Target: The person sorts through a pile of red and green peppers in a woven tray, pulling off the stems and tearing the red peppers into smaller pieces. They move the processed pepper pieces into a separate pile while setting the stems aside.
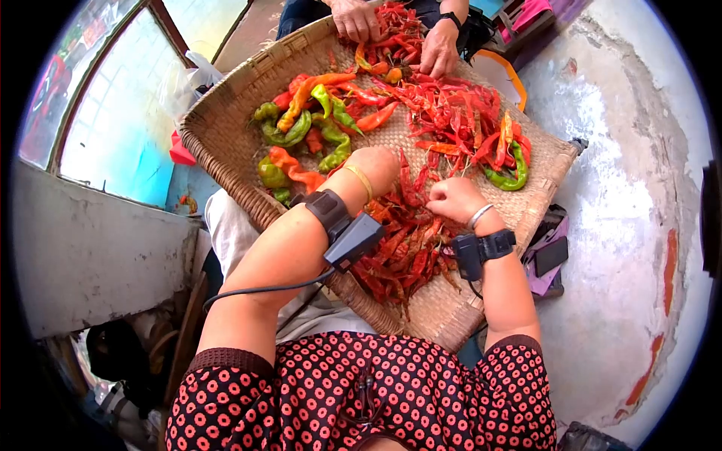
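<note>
The dried red chillies [410, 259] are lying in a loose heap at the near end of a woven basket [218, 124]; the wearer's right hand [456, 201] is resting at the heap's far side with its fingers bent inward, though I cannot tell whether they are clamping on a pod; the left hand [376, 167] is hovering just beside it, its fingers hiding from view, so I cannot tell whether they are apart or together.

As I am judging it, the heap is sitting close to the near rim, so a broad sweep or a tilting basket could be spilling pods; the black cable [263, 287] is trailing from the left wrist device [353, 240] and could be snagging on that rim.

Farther out, fresh peppers [292, 135] are lying toward the left rim, and the left forearm [278, 244] is blocking part of that side; a curved green pepper [519, 174] is resting near the right edge; a co-worker's two hands, one [357, 19] and the other [440, 51], are occupying the far end and crowding any reach there; a phone [551, 256] is lying outside the right rim.
</note>
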Demonstrator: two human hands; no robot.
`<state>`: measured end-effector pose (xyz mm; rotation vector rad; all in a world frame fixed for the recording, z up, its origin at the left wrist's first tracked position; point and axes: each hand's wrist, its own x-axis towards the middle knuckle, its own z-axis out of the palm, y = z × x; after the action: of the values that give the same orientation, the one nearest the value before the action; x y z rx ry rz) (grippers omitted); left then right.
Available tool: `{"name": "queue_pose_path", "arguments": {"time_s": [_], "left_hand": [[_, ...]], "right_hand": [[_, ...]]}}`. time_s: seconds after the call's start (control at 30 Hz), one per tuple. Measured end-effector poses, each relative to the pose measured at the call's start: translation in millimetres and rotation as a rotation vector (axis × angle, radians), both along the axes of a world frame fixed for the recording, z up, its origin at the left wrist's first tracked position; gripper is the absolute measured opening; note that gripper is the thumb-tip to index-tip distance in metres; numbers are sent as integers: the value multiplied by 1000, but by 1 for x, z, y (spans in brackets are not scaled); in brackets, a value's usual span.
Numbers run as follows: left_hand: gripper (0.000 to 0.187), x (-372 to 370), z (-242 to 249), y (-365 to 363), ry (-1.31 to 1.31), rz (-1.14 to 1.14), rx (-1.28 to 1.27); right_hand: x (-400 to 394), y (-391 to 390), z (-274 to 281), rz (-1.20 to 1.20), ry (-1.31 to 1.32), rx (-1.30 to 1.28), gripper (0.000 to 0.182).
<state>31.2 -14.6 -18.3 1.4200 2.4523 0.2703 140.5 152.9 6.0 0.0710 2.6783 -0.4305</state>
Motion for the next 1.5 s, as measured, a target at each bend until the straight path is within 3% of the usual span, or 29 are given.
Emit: {"name": "queue_pose_path", "arguments": {"time_s": [0.13, 0.27, 0.33, 0.43, 0.47, 0.53, 0.6, 0.67, 0.7, 0.73, 0.8, 0.87, 0.9, 1.0, 1.03, 1.2, 1.3, 1.4, 1.47, 1.5], "left_hand": [[17, -2, -3, 0, 30, -65, -29], [17, -5, 6, -2, -28, -14, 96], [16, -6, 11, -3, -44, 5, 203], [14, -4, 23, -5, -339, 141, 590], [14, -6, 22, -4, -337, 141, 587], [17, -9, 22, -1, -525, 246, 656], [19, -10, 21, 1, -540, 285, 651], [19, -12, 19, 2, -566, 425, 670], [19, -13, 17, 2, -545, 434, 676], [19, -13, 16, 3, -544, 435, 675], [19, -13, 12, 4, -641, 487, 736], [20, -14, 11, 4, -592, 465, 716], [20, -15, 12, 3, -539, 439, 701], [21, -17, 11, 2, -621, 453, 732], [20, -16, 12, 2, -589, 460, 747], [18, -19, 15, 0, -644, 487, 717], [17, -20, 16, -2, -543, 412, 559], [18, -20, 8, -1, -493, 362, 536], [19, -19, 9, -1, -475, 379, 541], [19, -19, 11, -1, -455, 398, 549]], "right_hand": [[3, 18, 7, -85, 260, -589, 17], [9, 21, 21, -497, 169, -1099, 14], [9, 25, 18, -523, 188, -1143, 14], [6, 32, 13, -526, 203, -1161, 14], [5, 34, 11, -505, 198, -1137, 14], [0, 33, 10, -626, 401, -1429, 15], [-8, 33, 16, -771, 587, -1504, 23], [-10, 45, 3, -811, 521, -950, 28], [-9, 44, -2, -713, 449, -746, 30], [-10, 41, -16, -459, 517, -355, 29], [-9, 30, -30, -25, 599, -69, 33], [-10, 7, -24, 86, 512, -11, 33], [-11, -2, -20, 93, 444, 103, 24], [-15, -3, -28, 135, 511, 195, 10], [-14, -3, -24, 137, 491, 215, 16], [-8, 4, -7, 93, 604, 59, 15], [-3, 9, 6, -79, 253, -415, 19], [-3, 19, 17, -243, 88, -616, 18], [-6, 23, 12, -582, 449, -1143, 13], [-9, 27, 13, -705, 531, -1152, 14]]}}
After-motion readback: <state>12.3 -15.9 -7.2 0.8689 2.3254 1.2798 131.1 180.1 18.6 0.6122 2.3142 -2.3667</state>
